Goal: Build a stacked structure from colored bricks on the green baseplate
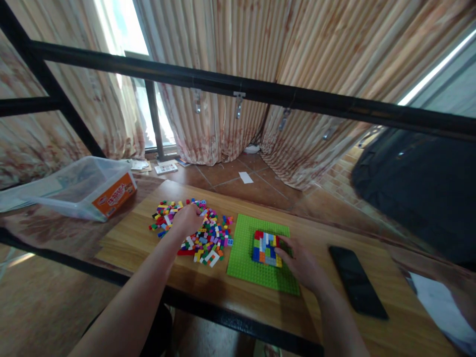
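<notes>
The left hand [188, 219] is probing loose bricks [213, 232], narrow, contents hidden. The right hand [300, 264] is holding the brick panel [267, 249].

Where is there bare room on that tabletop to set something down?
The tabletop shows bare wood left of the loose bricks, towards the clear box, and between the green baseplate and black phone, beside the right forearm. Crowded: the bricks themselves, under the left hand.
</notes>
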Motion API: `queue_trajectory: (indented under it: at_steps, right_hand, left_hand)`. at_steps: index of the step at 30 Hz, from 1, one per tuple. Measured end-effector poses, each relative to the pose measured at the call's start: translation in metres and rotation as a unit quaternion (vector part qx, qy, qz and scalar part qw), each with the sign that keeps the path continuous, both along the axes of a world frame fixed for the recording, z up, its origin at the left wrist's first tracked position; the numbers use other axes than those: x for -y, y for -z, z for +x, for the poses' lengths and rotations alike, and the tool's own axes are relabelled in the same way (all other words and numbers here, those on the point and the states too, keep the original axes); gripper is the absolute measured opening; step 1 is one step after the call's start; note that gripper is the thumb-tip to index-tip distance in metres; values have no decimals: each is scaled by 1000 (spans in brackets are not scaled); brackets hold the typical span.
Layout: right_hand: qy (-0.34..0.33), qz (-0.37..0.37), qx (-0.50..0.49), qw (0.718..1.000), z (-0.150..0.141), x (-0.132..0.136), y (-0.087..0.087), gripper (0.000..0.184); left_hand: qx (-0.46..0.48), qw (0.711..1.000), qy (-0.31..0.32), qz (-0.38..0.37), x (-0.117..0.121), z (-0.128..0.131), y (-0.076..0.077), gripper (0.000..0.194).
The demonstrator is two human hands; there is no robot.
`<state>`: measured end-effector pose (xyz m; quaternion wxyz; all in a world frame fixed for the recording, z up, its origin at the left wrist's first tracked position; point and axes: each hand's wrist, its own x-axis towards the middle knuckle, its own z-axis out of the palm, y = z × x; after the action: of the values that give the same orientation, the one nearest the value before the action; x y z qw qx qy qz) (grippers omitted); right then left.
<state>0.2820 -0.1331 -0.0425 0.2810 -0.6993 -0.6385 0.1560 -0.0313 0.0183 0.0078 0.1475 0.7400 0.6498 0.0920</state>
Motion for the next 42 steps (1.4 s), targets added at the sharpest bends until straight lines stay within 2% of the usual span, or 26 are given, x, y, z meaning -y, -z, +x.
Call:
queue_trajectory:
  at_steps: [5,7,8,9,11,13,15,18,22,24,27,33,36,39,42]
  right_hand:
    - [-1,1,-6,1000,-1,0,-1,41]
    - [5,11,-1,1000,-1,0,-1,40]
    - [14,19,1,1000,-1,0,-1,39]
    - [28,27,1,999,-1,-1,-2,39]
    - [65,40,-13,997,-5,-3,-6,40]
    - [104,58,-56,991,-16,-7,-14,41]
    - [130,94,-127,979,-35,-11,-23,38]
    - [96,99,-265,954,-71,-18,-31,37]
    - [95,88,-346,929,-109,-29,-28,38]
    - [105,94,-350,926,-117,-35,-25,37]
    - [120,109,-313,936,-121,-43,-24,34]
    - [113,108,-272,950,-131,-50,-31,30]
    - [108,109,-265,952,-139,-52,-30,29]
    - [116,109,-281,946,-146,-54,-25,29]
    - [124,103,-342,926,-152,-57,-18,30]
  left_hand:
    - [31,999,6,21,-6,-7,2,17]
    - [110,994,23,16,-7,-8,1,19]
    - [179,983,35,2,-7,-8,0,19]
    - [262,964,46,-20,-5,-6,-2,18]
    - [415,904,65,-82,1,0,-5,19]
    - [506,849,72,-136,11,11,-8,21]
    - [545,818,62,-173,23,23,-9,23]
    - [591,769,28,-240,41,43,-7,29]
    - [634,721,12,-279,58,65,-1,33]
    - [641,713,12,-285,63,71,1,32]
    - [639,712,16,-290,67,75,2,32]
    - [611,745,31,-266,67,70,3,34]
    - [610,747,28,-262,65,66,5,37]
    - [614,744,12,-264,62,62,8,38]
    - [615,741,-3,-270,60,57,11,37]
